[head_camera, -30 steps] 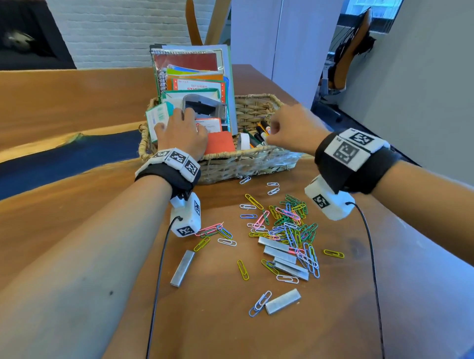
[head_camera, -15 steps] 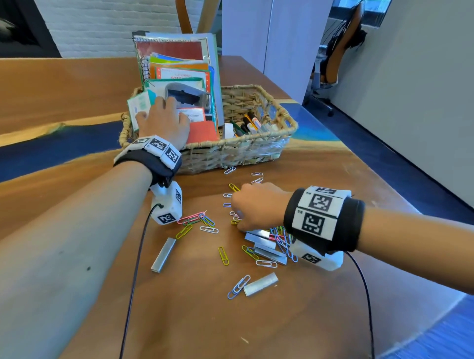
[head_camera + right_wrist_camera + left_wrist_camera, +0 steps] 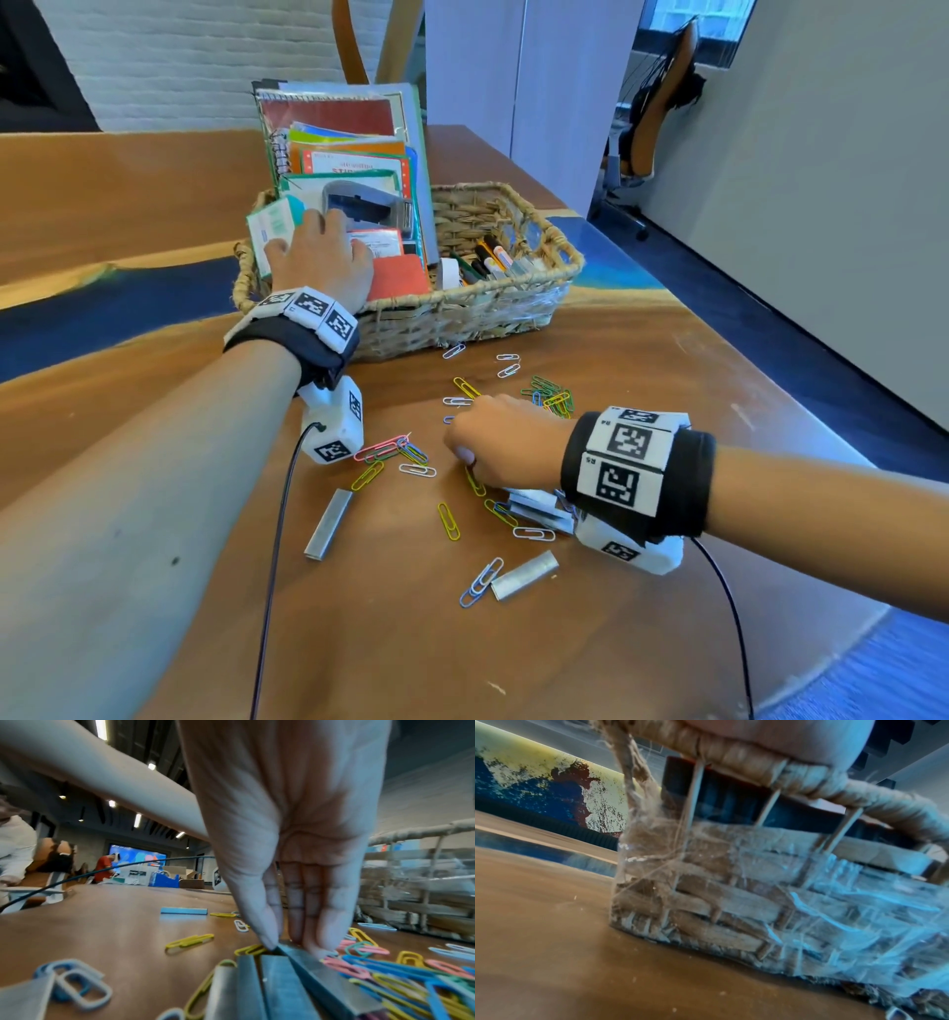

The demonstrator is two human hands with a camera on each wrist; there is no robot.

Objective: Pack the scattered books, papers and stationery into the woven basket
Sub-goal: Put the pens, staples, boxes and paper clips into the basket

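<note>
Loose staple strip (image 3: 524, 575) and paper clips (image 3: 448, 520) nearest, flat on table (image 3: 390, 642). Right hand (image 3: 506, 444) down on staple strip stack (image 3: 295, 969), thumb and fingertips (image 3: 317, 947) pinching top strip's end. Best lifted level, squeezed lightly by long edges, lest breaking. Beyond, left hand (image 3: 321, 257) flat, fingers relaxed, steadying books (image 3: 354, 149) in woven basket (image 3: 477, 313).

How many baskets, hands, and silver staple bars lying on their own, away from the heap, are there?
Woven basket: 1
Hands: 2, left hand and right hand
Lone staple bars: 2, left bar and near bar
Total: 5
Bars under the right hand, one pinched, are partly hidden: not counted.
</note>
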